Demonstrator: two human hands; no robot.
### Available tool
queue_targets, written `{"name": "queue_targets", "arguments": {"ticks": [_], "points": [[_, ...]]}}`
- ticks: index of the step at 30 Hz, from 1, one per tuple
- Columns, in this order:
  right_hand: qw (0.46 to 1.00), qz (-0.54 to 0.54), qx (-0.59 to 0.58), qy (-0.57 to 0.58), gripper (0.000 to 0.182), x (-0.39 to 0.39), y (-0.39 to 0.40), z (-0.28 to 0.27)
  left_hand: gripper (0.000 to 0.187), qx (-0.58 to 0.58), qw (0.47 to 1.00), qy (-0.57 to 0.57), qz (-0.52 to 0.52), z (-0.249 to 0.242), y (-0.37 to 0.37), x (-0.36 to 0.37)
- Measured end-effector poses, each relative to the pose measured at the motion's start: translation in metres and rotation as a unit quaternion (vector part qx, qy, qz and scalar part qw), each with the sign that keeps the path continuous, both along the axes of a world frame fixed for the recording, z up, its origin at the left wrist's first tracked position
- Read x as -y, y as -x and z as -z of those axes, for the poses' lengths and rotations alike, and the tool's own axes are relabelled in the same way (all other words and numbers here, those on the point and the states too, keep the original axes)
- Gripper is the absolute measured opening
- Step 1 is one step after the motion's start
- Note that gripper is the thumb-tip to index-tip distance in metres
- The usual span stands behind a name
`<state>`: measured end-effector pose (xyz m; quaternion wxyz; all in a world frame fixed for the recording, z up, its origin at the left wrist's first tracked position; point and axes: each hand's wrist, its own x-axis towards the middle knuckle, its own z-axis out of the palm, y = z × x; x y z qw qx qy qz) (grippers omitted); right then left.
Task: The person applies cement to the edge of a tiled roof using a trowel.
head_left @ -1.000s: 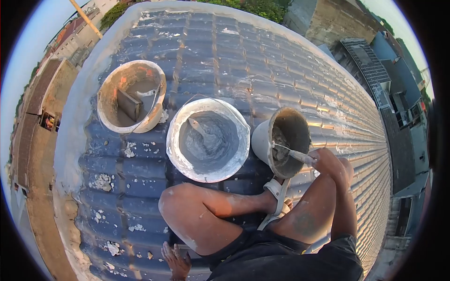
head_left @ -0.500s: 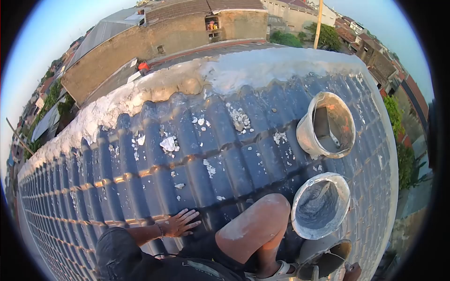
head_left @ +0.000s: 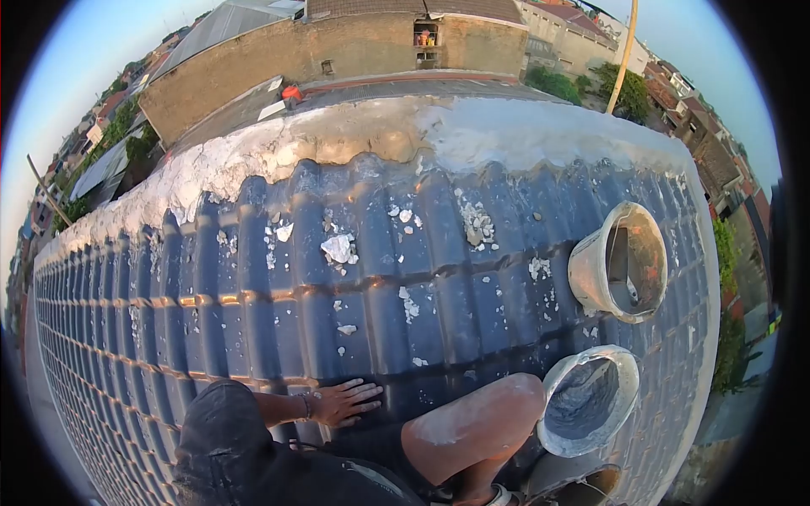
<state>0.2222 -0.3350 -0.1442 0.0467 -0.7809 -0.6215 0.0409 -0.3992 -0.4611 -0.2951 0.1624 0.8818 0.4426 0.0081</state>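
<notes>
My left hand [head_left: 348,403] lies flat on the dark blue roof tiles [head_left: 337,358], fingers spread, holding nothing. My bent knee is just to its right. Beyond the knee stands a bucket of grey mortar [head_left: 629,379], its rim crusted with pale residue. Farther up the slope, a larger bucket [head_left: 591,270] leans with its mouth toward me and has a tool with a flat dark part inside. At the bottom edge a third, dark bucket [head_left: 544,476] with a wire handle is partly cut off. My right hand is out of the frame.
Loose chunks of broken mortar [head_left: 339,249] and crumbs are scattered over the tiles. Along the top runs the ridge, rough and pale on the left, with a smooth grey coat [head_left: 523,131] on the right. The roof's right edge [head_left: 704,337] drops off toward neighbouring houses.
The view has shifted, so the roof and buckets appear lower and farther right. My right hand, earlier beside the dark bucket, has left the frame. My left hand stays flat on the tiles.
</notes>
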Motion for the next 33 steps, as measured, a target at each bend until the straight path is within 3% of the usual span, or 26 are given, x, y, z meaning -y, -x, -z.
{"name": "queue_targets", "arguments": {"ticks": [11, 22, 23, 26, 27, 33], "points": [[0.999, -0.046, 0.009, -0.009, 0.040, -0.021, -0.011, 0.007, 0.074, 0.046, 0.998, -0.023, -0.026, 0.010, 0.001, 0.005], [0.989, -0.082, 0.102, -0.066, 0.041, 0.045, -0.191, 0.010, 0.077, -0.039, 0.999, -0.004, -0.035, -0.006, -0.007, 0.002], [0.989, -0.066, 0.116, -0.065, 0.041, 0.046, -0.196, 0.017, 0.077, -0.045, 0.998, -0.013, -0.037, -0.007, -0.007, 0.002], [0.996, 0.069, -0.025, -0.043, 0.057, 0.041, -0.179, 0.011, 0.077, -0.029, 0.998, -0.029, -0.037, 0.000, -0.007, 0.001], [0.996, 0.074, 0.029, -0.047, 0.058, 0.045, -0.150, -0.011, 0.077, -0.046, 0.997, -0.038, -0.044, -0.007, -0.010, 0.000], [0.988, 0.155, 0.005, -0.012, 0.062, 0.039, -0.116, -0.040, 0.072, -0.030, 0.997, -0.056, -0.037, -0.014, -0.015, -0.010]]}}
